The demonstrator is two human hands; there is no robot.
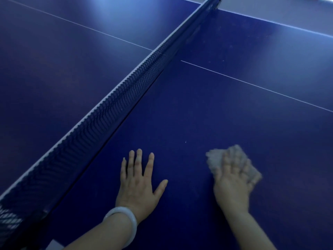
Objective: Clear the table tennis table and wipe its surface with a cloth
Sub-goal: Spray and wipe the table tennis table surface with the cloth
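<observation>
The blue table tennis table (216, 109) fills the view. My left hand (138, 179) lies flat on it with fingers spread, just right of the net; a pale bangle circles that wrist. My right hand (232, 181) presses flat, fingers straight, on a small grey-beige cloth (214, 157) against the table surface. Hand and cloth are blurred by motion. The cloth shows beyond the fingertips and to the right of the hand.
The dark net (115, 103) with its white top band runs diagonally from the lower left to the upper right. A thin white centre line (255, 85) crosses the right half. The table's far edge (288, 26) shows at the upper right.
</observation>
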